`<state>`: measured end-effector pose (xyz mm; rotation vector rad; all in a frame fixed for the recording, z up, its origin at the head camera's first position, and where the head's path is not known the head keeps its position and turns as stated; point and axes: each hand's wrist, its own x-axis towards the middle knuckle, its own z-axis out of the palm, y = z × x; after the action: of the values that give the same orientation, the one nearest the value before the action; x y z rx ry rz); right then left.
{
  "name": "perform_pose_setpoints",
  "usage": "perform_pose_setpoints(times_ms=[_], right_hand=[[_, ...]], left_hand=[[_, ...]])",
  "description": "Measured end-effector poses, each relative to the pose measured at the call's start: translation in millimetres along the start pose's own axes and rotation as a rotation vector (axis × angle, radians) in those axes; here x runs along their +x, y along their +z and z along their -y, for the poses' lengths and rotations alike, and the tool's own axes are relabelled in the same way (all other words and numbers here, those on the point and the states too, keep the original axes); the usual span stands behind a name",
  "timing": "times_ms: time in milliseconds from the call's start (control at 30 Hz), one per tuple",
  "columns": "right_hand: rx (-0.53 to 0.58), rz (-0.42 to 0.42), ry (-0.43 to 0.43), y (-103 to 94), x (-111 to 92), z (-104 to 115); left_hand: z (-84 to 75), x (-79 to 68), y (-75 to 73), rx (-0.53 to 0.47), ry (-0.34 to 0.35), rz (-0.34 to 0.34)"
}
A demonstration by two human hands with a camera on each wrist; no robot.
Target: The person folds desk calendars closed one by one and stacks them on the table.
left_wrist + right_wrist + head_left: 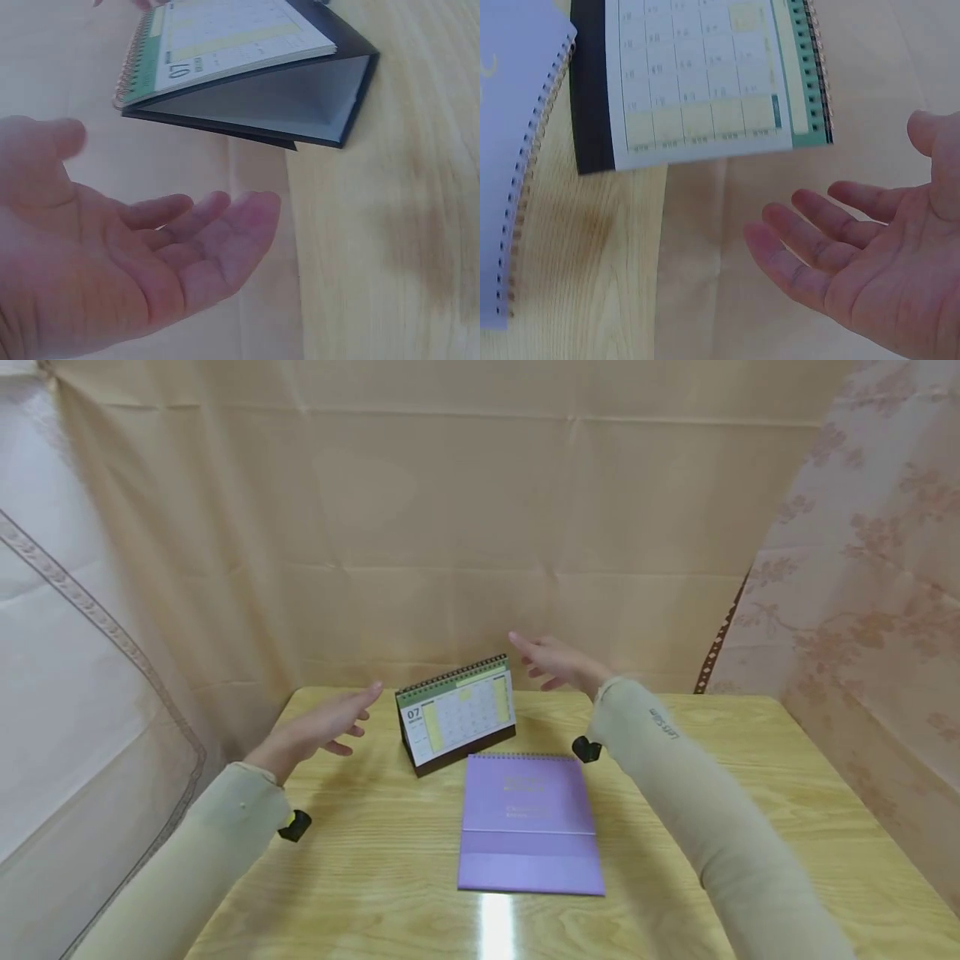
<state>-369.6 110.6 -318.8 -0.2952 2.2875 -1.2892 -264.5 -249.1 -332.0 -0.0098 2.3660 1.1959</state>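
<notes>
Desk calendar [465, 710] first, since that's what both our hands are hanging around: it's standing up like a little tent near the back of the wooden table [352, 877], page 07 facing us, spiral along the top, dark base on the wood. It sits at an angle, right end farther from us than the left.

Our left hand [318, 727] is off its left end, and our right hand [558, 662] is up past the right end, a bit higher. Neither one is touching it, as far as we can see. Fingers on both are loosely bent with the thumb well away, so the gap is wide, and we're holding nothing. Both palms show plainly in the wrist views.

So which step is this? Our read is that we're lining up on the calendar from both sides, no grip yet. If so, the next move calls for bringing both hands in together and pinching the ends evenly, low enough that the tent doesn't fold or skid.

One thing to watch: a purple spiral-bound pad [525, 810] lies flat in front, its spiral edge right by the calendar's near right corner. Can't tell if they actually touch. We'd lift rather than drag, or we might shove the pad too.
</notes>
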Motion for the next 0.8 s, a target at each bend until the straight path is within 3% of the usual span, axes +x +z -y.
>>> perform_pose_setpoints(times_ms=[300, 567, 800], right_hand=[[-0.026, -0.01, 0.017, 14.3, 14.1, 4.6], [-0.042, 0.024, 0.041, 21.5, 13.5, 0.4], [-0.036, 0.007, 0.052, 22.8, 13.4, -1.5]], left_hand=[[6.7, 6.4, 7.1, 0.052, -0.042, 0.023], [13.7, 13.9, 20.5, 0.035, -0.043, 0.063], [14.2, 16.4, 24.8, 0.046, -0.031, 0.072]])
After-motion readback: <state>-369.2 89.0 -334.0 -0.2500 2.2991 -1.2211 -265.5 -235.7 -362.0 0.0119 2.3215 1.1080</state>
